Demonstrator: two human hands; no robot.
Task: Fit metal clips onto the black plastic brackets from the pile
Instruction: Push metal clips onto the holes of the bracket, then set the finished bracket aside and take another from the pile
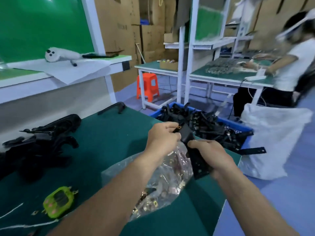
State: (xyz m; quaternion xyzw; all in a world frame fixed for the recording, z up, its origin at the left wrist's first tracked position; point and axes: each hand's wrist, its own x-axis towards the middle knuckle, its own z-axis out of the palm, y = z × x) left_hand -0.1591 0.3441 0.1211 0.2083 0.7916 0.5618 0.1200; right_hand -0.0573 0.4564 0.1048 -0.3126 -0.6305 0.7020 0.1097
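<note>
Both forearms reached out over the green table [110,133]. Right hand [209,154] gripped the black bracket [189,136], fingers curled round its lower half, above the clip bag [170,171]. Left hand [162,138] fingertips pinched a metal clip [179,128] at the bracket's upper end. Print on the cartons [117,31] was too blurred to read.

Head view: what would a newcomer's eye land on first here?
At centre, the left hand and right hand grip one black bracket above a clear bag of metal clips. Just beyond, a blue crate brims with black parts; an orange stool stands farther back.
</note>
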